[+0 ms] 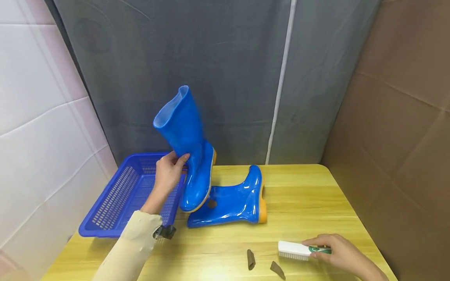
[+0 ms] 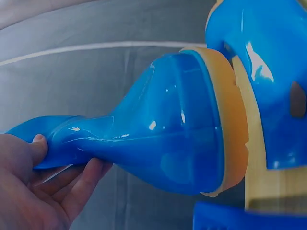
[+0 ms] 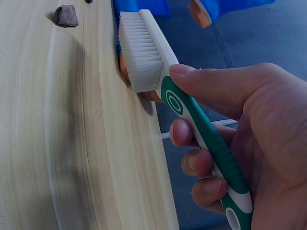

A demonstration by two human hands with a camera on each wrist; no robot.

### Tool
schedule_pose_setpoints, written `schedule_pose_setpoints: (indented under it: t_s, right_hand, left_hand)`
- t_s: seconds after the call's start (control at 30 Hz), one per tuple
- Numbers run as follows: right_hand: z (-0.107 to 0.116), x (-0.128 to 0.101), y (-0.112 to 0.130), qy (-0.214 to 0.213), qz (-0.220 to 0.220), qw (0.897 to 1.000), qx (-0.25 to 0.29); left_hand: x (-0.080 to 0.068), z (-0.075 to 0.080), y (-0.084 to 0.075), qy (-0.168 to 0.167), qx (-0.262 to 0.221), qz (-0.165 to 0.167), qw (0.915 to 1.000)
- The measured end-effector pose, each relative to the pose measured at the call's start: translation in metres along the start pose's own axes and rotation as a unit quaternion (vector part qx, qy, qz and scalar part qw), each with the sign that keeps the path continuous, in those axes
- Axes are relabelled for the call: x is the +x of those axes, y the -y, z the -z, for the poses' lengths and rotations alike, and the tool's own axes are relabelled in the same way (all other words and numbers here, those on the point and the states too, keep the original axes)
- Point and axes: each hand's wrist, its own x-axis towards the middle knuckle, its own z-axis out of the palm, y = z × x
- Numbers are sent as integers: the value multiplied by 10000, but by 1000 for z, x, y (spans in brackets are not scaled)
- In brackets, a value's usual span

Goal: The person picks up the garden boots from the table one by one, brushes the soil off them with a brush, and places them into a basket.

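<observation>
Boot [image 1: 188, 152] lifted above counter's [image 1: 302, 203] left rear, over basket [image 1: 116, 203] edge, shaft pinched in left grip [image 1: 168, 171]. Right grip [image 1: 337, 251] wrapped round brush [image 1: 299, 249] near front right edge. Best: keep firm shaft hold, sole turned toward bristles.

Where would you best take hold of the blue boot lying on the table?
Probably by the shaft of the lying boot, coming from above: it lies flat on its side on the table, its narrow ankle faces up, and the raised boot crowds its left end.
</observation>
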Motion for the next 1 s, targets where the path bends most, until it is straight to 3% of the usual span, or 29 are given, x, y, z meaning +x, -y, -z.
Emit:
schedule_pose_setpoints:
  t_s: [0.2,0.67,0.83,1.0]
  right_hand:
    - [0,0,1,14,-11,10000,37]
    - [0,2,-1,53,-57,10000,38]
    - [1,4,0,43,28,10000,35]
    - [1,6,-1,73,96,9999,61]
  left_hand:
    - [0,23,5,-279,247,49,9993]
    - [-2,75,15,-445,606,221,9969]
    - [-1,84,22,-484,752,274,9956]
    - [2,83,35,-489,955,307,9938]
